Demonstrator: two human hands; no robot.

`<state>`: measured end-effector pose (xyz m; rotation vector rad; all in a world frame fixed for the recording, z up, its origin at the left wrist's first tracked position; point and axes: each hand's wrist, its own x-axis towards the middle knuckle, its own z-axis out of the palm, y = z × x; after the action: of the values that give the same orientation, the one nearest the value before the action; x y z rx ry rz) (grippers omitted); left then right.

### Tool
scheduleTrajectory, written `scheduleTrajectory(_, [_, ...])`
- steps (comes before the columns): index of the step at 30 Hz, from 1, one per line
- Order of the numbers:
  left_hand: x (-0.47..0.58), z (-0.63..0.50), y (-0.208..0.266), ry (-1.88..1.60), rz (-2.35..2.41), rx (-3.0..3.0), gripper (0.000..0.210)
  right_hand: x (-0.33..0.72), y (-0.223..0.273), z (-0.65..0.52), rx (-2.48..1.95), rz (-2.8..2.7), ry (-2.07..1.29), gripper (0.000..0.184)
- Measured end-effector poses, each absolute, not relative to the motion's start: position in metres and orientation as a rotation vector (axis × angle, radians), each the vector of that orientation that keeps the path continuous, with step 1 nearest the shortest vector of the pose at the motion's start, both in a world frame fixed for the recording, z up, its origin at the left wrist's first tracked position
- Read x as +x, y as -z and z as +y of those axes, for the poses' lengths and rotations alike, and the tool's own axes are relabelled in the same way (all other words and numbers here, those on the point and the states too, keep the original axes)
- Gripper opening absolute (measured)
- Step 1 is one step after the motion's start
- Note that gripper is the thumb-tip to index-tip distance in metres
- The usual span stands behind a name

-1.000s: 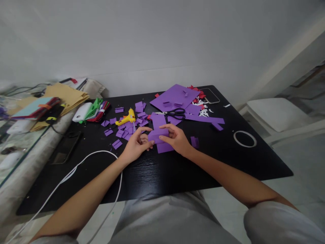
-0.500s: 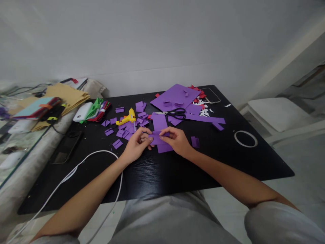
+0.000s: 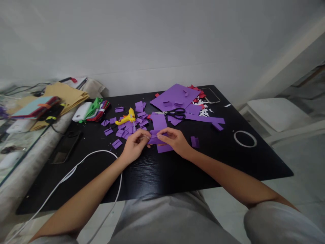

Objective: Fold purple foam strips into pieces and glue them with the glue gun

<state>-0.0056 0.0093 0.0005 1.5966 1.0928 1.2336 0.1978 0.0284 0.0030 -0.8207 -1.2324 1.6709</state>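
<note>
Between both hands I hold a small folded piece of purple paper (image 3: 153, 138) above the black table. My left hand (image 3: 136, 144) pinches its left end, and my right hand (image 3: 175, 140) pinches its right end with thumb and forefinger. Beneath it lies a purple paper strip (image 3: 159, 121), partly hidden by my fingers. Black-handled scissors (image 3: 176, 113) rest just beyond the strip. To the left, a yellow glue gun (image 3: 126, 117) lies among several small folded purple paper pieces (image 3: 122, 133).
A large purple sheet (image 3: 175, 95) lies at the back beside red and white scraps (image 3: 203, 110). A tape ring (image 3: 245, 139) is at right. A white cable (image 3: 87, 156) crosses the left side near a dark phone (image 3: 67, 147). Bundled coloured strips (image 3: 98, 111) sit at back left.
My left fingers have shifted slightly on the folded paper, and my right thumb and forefinger have moved a little left along it. The other things lie as before.
</note>
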Motion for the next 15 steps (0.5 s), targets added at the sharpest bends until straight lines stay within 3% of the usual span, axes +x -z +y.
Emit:
scheduleTrajectory(10, [-0.0073,0.0053,-0.0038,-1.288,1.06,1.592,0.025,0.1985,0.0019,0.0258,-0.839,-1.299,-1.508,0.043])
scheduleTrajectory(15, [-0.0047,0.0071,-0.004,-1.124,1.215,1.577,0.028,0.1971,0.0025,0.0226,-0.853,-1.313,-1.452,0.044])
